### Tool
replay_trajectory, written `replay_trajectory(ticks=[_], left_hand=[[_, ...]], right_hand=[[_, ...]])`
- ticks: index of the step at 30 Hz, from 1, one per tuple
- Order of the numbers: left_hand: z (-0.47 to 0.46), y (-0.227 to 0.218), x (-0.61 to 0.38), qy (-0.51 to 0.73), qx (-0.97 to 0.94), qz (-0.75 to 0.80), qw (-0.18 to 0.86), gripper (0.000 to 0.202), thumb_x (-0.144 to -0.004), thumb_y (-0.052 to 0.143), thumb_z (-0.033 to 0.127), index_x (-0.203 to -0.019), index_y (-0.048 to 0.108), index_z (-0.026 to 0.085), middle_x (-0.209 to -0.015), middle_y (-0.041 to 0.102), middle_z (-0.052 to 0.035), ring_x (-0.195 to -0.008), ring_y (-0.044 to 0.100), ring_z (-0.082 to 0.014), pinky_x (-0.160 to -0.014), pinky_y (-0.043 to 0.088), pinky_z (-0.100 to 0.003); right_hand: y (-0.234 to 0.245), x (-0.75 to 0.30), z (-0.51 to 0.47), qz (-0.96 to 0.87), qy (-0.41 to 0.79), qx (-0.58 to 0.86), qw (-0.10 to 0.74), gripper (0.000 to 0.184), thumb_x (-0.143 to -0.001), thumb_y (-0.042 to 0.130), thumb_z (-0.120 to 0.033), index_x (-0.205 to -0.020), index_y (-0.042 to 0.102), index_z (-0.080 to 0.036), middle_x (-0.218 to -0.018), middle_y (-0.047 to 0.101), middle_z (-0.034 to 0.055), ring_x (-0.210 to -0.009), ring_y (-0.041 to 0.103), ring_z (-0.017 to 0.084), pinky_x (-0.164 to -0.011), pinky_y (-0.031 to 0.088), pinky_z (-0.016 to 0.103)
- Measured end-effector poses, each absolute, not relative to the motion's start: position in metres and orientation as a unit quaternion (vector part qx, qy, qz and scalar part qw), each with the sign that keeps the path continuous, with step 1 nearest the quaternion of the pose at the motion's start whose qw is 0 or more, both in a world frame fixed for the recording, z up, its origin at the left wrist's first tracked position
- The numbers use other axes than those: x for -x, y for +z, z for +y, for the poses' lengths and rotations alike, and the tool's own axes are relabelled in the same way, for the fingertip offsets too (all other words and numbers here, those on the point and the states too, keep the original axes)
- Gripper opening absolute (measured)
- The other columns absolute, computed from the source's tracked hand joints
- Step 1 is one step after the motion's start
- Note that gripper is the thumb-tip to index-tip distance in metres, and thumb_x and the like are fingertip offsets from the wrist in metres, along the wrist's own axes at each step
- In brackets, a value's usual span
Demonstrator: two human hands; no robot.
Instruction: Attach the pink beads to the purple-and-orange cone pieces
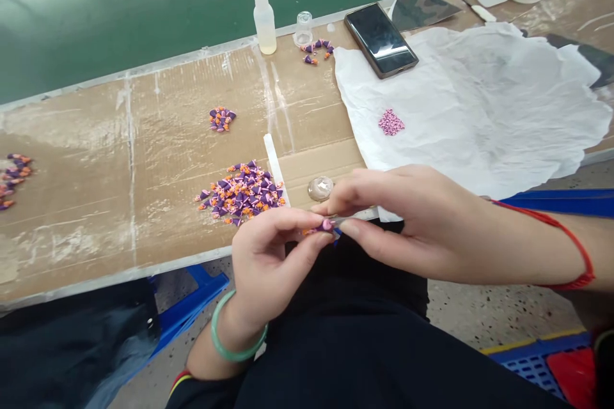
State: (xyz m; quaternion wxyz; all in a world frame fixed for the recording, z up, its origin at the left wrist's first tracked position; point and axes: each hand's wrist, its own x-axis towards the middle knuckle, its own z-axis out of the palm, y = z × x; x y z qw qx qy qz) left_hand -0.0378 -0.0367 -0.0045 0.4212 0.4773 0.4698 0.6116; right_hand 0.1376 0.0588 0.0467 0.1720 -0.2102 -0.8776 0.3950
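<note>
Right now, your left hand (273,268) pinches a small purple-and-pink piece (325,225) between thumb and fingertips, while your right hand (398,223) grips a thin pale tool (342,221), its end at that piece. So the piece sits between your hands. Just beyond them lies a round clear disc (320,188), and a heap of purple and orange pieces (242,192) spreads across the cardboard (144,140) further left.
</note>
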Motion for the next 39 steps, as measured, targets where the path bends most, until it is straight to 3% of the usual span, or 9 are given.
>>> replay_trajectory(ticks=[4, 6, 9, 12, 16, 19, 31, 36, 39], left_hand=[[-0.033, -0.003, 0.046, 0.56, -0.636, 0.485, 0.216, 0.029, -0.08, 0.074, -0.003, -0.097, 0.072, 0.02, -0.09, 0.08, 0.0009, -0.081, 0.074, -0.0115, -0.077, 0.059, -0.021], [-0.028, -0.004, 0.056, 0.519, -0.677, 0.497, 0.158, 0.026, -0.081, 0.073, -0.002, -0.095, 0.071, 0.02, -0.093, 0.079, -0.0002, -0.084, 0.073, -0.0131, -0.079, 0.059, -0.025], [-0.018, -0.006, 0.084, 0.422, -0.711, 0.558, 0.073, 0.017, -0.083, 0.073, 0.005, -0.09, 0.071, 0.021, -0.099, 0.075, -0.0037, -0.094, 0.07, -0.0193, -0.086, 0.056, -0.036], [-0.008, -0.01, 0.115, 0.325, -0.722, 0.61, 0.013, 0.005, -0.086, 0.073, 0.017, -0.086, 0.072, 0.022, -0.099, 0.072, -0.0071, -0.097, 0.066, -0.0258, -0.088, 0.051, -0.045], [0.0, -0.01, 0.141, 0.277, -0.706, 0.65, 0.038, 0.012, -0.087, 0.072, 0.032, -0.095, 0.075, 0.023, -0.102, 0.07, -0.0084, -0.099, 0.065, -0.0286, -0.09, 0.05, -0.048], [0.006, -0.007, 0.153, 0.288, -0.656, 0.694, 0.069, 0.017, -0.087, 0.07, 0.038, -0.096, 0.075, 0.024, -0.103, 0.071, -0.0078, -0.102, 0.065, -0.0285, -0.084, 0.051, -0.045], [0.028, -0.008, 0.169, 0.352, -0.55, 0.738, 0.17, 0.015, -0.085, 0.072, 0.041, -0.092, 0.075, 0.028, -0.11, 0.072, -0.0045, -0.102, 0.065, -0.0231, -0.082, 0.054, -0.036], [0.027, -0.007, 0.168, 0.391, -0.515, 0.732, 0.213, 0.009, -0.086, 0.073, 0.038, -0.091, 0.077, 0.031, -0.103, 0.07, 0.0027, -0.087, 0.064, -0.0188, -0.057, 0.051, -0.026], [0.029, -0.007, 0.171, 0.399, -0.522, 0.72, 0.224, 0.006, -0.085, 0.075, 0.032, -0.09, 0.078, 0.031, -0.098, 0.07, 0.0045, -0.083, 0.062, -0.0165, -0.057, 0.051, -0.023]], right_hand=[[0.046, -0.159, 0.07, -0.863, 0.36, 0.278, 0.218, 0.014, -0.094, 0.049, -0.015, -0.103, 0.057, -0.023, -0.096, 0.074, 0.0021, -0.086, 0.071, 0.016, -0.071, 0.054, 0.027], [0.042, -0.172, 0.079, -0.863, 0.32, 0.316, 0.229, 0.006, -0.095, 0.053, -0.023, -0.094, 0.059, -0.024, -0.09, 0.072, 0.0016, -0.08, 0.07, 0.017, -0.068, 0.054, 0.029], [0.026, -0.194, 0.098, -0.862, 0.228, 0.392, 0.228, 0.016, -0.094, 0.055, -0.032, -0.081, 0.059, -0.023, -0.077, 0.068, 0.0024, -0.067, 0.063, 0.017, -0.06, 0.048, 0.031], [0.004, -0.215, 0.119, -0.847, 0.169, 0.456, 0.213, 0.019, -0.092, 0.052, -0.033, -0.08, 0.062, -0.022, -0.076, 0.068, 0.0046, -0.065, 0.06, 0.018, -0.058, 0.044, 0.033], [-0.024, -0.23, 0.141, -0.869, 0.144, 0.434, 0.189, 0.017, -0.089, 0.053, -0.031, -0.079, 0.063, -0.023, -0.08, 0.067, 0.0063, -0.079, 0.06, 0.024, -0.073, 0.047, 0.039], [-0.037, -0.23, 0.151, -0.885, 0.115, 0.423, 0.159, 0.012, -0.089, 0.056, -0.028, -0.082, 0.065, -0.023, -0.084, 0.068, 0.0065, -0.085, 0.057, 0.026, -0.083, 0.046, 0.042], [-0.038, -0.22, 0.154, -0.889, 0.115, 0.417, 0.149, 0.014, -0.09, 0.056, -0.025, -0.081, 0.066, -0.023, -0.086, 0.068, 0.0074, -0.087, 0.053, 0.026, -0.084, 0.045, 0.042], [-0.03, -0.226, 0.15, -0.885, 0.127, 0.425, 0.143, 0.014, -0.089, 0.055, -0.024, -0.082, 0.067, -0.024, -0.086, 0.068, 0.0068, -0.087, 0.054, 0.026, -0.084, 0.045, 0.043], [-0.032, -0.225, 0.149, -0.89, 0.143, 0.41, 0.141, 0.015, -0.09, 0.055, -0.024, -0.082, 0.068, -0.023, -0.085, 0.068, 0.0074, -0.087, 0.053, 0.026, -0.082, 0.046, 0.042]])
